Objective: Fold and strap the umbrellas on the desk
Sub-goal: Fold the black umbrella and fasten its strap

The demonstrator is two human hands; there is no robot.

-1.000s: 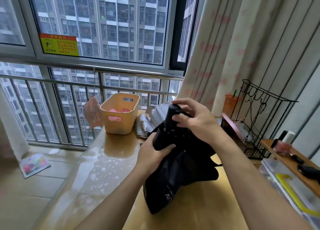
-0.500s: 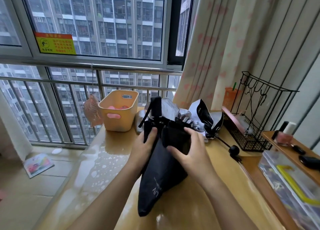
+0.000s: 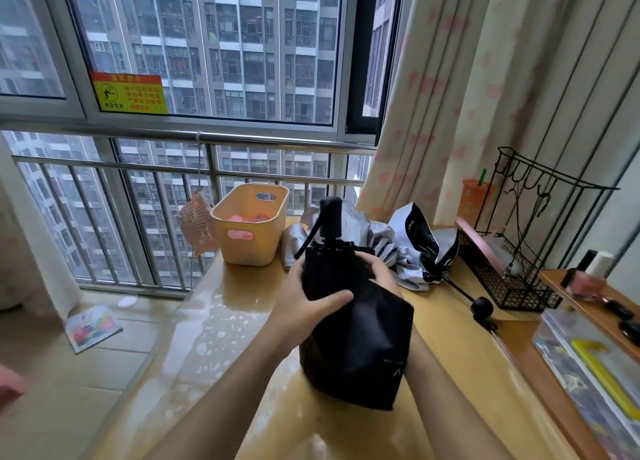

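Folding is midway: left hand [image 3: 304,307] and right hand [image 3: 381,273] clasp the collapsed black umbrella [image 3: 356,341], seemingly unstrapped; behind it the silver umbrella [image 3: 408,248] sprawls unfolded.

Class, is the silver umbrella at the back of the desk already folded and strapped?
No, the silver umbrella lies loose and crumpled on the desk, its canopy unrolled.

A person's left hand [image 3: 304,309] and right hand [image 3: 379,271] grip a black folding umbrella [image 3: 360,341] upright on a glossy desk [image 3: 242,324]. Behind that umbrella lie a crumpled silver umbrella [image 3: 401,248] and a peach plastic basket [image 3: 251,243].
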